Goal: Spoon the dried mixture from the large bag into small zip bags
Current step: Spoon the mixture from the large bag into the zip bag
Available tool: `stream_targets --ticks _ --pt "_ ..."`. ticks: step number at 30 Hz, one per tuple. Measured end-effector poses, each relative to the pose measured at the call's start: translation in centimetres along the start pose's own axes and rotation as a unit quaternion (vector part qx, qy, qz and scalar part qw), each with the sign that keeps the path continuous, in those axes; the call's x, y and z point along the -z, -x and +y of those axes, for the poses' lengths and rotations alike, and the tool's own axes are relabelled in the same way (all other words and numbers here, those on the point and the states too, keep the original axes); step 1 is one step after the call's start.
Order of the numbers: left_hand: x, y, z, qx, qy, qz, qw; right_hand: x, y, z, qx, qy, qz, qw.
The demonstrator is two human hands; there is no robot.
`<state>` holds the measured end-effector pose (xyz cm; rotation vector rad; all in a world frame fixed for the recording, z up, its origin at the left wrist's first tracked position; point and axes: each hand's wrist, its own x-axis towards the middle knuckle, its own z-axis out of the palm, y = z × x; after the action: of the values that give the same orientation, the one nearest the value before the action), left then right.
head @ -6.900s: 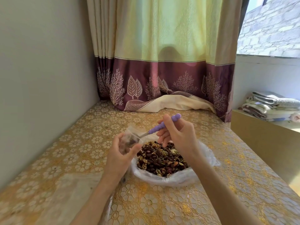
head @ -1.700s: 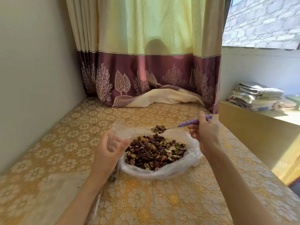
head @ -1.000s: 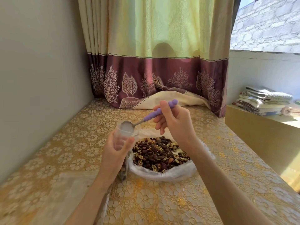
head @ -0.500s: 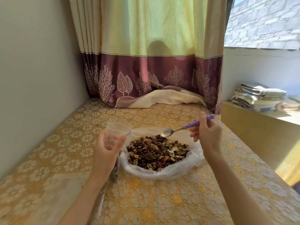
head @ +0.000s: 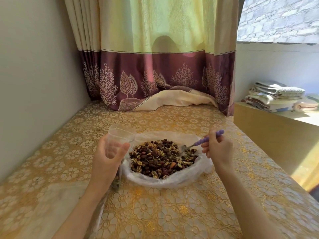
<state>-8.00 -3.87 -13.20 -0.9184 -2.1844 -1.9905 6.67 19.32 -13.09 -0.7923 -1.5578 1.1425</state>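
A large clear plastic bag [head: 172, 180] lies open on the table, with its rim rolled down around a heap of dried mixture [head: 160, 157]. My left hand [head: 108, 157] grips a small clear zip bag [head: 120, 135] upright with its mouth open, just left of the large bag. My right hand [head: 217, 149] pinches the purple handle of a spoon [head: 205, 139]. The spoon's metal bowl dips into the right side of the mixture. What the small bag holds low down is hidden by my left hand.
The table carries a gold floral cloth [head: 172, 213]. A wall runs along the left and a curtain [head: 155, 75] hangs at the back. Clear plastic [head: 57, 200] lies flat at the front left. A wooden cabinet [head: 276, 144] with folded towels [head: 276, 95] stands right.
One second ago the spoon was tipped over the small bag's mouth. My right hand has since swung it right and down into the mixture. My left hand has kept the small bag upright.
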Motion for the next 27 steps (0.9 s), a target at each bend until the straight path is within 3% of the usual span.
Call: stream_targets --ticks 5,13,22,27 --pt "-0.1 0.0 0.0 0.004 -0.008 -0.002 1.0 -0.6 0.1 0.5 -0.075 -0.053 -0.093 0.991" --pt "-0.4 0.2 0.2 -0.009 -0.034 -0.02 0.999 -0.3 0.4 0.3 -0.106 -0.106 -0.068 0.986" --pt "-0.8 0.2 -0.5 -0.012 -0.072 -0.047 0.996 -0.6 1.2 -1.3 -0.049 -0.16 -0.048 0.985" --pt "-1.0 0.1 -1.1 -0.013 -0.104 -0.065 0.992 -1.4 2.5 -2.9 -0.024 -0.219 -0.079 0.972"
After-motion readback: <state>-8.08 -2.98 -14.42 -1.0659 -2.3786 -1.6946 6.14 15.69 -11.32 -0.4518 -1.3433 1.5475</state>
